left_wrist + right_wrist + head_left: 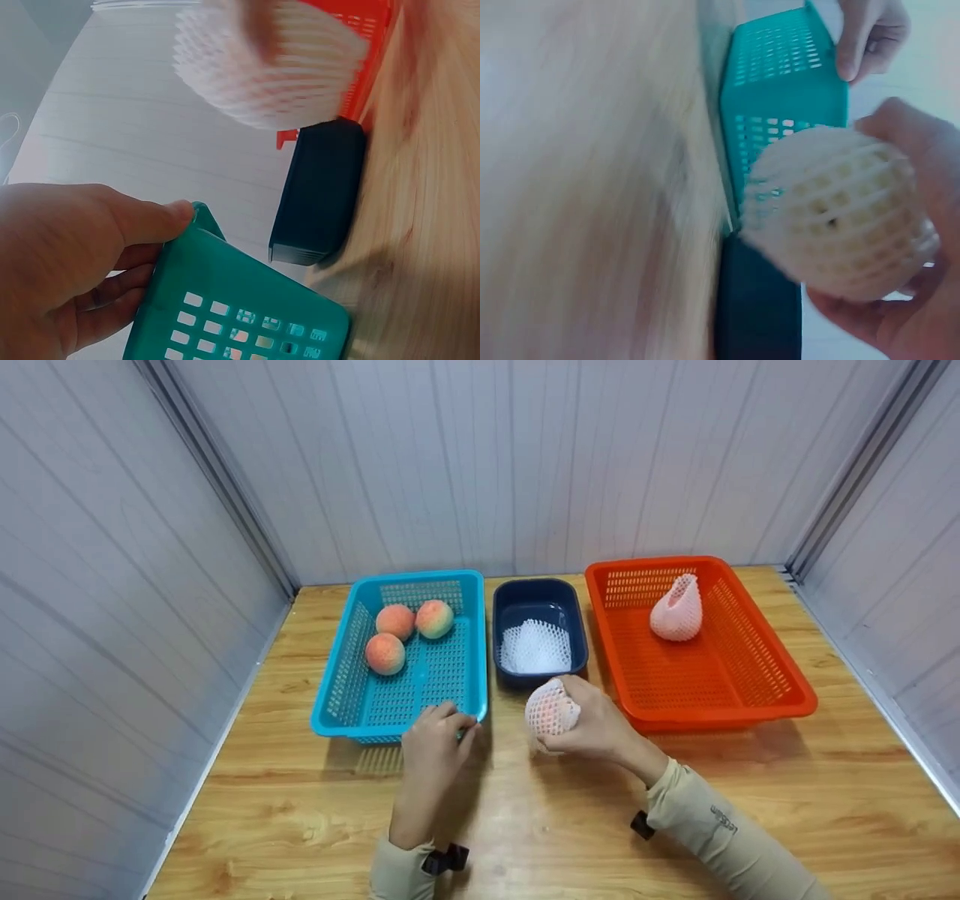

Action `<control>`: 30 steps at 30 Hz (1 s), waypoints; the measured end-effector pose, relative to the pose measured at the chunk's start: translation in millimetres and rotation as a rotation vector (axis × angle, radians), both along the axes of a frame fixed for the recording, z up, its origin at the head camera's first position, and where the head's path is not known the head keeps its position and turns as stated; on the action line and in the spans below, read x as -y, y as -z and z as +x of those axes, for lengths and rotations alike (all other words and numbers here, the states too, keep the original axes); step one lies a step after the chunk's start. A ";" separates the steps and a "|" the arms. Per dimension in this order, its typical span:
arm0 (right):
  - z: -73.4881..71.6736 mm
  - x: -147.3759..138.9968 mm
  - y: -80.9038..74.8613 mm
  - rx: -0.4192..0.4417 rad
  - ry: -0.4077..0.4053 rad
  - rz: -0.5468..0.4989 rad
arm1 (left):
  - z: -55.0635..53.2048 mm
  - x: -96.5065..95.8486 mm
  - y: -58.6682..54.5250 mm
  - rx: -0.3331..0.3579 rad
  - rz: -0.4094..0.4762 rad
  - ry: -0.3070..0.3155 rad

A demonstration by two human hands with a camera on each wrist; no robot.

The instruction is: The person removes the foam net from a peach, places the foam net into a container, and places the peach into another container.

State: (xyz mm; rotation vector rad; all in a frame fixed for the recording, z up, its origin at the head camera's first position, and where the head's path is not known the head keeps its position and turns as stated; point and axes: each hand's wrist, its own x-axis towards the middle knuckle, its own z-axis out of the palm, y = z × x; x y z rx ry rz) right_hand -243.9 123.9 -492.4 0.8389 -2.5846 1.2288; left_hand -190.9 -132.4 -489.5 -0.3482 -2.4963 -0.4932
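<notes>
My right hand (596,724) grips a peach in a white foam net (551,711), held above the table in front of the small navy bin. The right wrist view shows the netted peach (840,214) close up, thumb and fingers around its sides. My left hand (437,739) pinches the rim at the near right corner of the turquoise basket (420,727); the thumb lies on that corner in the left wrist view. Three bare peaches (385,654) sit inside this basket. White foam nets (535,648) lie in the navy bin (504,604).
At the right stands an orange basket (720,716) holding a fruit in a pinkish foam net (676,611). The navy bin is between the two baskets. Pale panel walls (480,472) close off the wooden table (285,810) at the back and sides.
</notes>
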 end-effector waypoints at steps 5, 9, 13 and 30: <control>4.3 -3.3 0.6 0.121 -0.047 -0.355 | 0.9 0.2 3.0 0.013 0.009 -0.001; 10.5 -5.0 -1.7 0.313 -0.107 -0.629 | 1.2 0.6 4.1 0.013 0.019 -0.005; 14.7 -4.3 -3.0 0.469 -0.165 -0.858 | 0.0 1.4 3.4 0.001 0.023 -0.001; 20.2 4.2 8.1 0.570 -0.288 -1.279 | -2.6 -29.2 -4.8 -0.002 0.446 0.413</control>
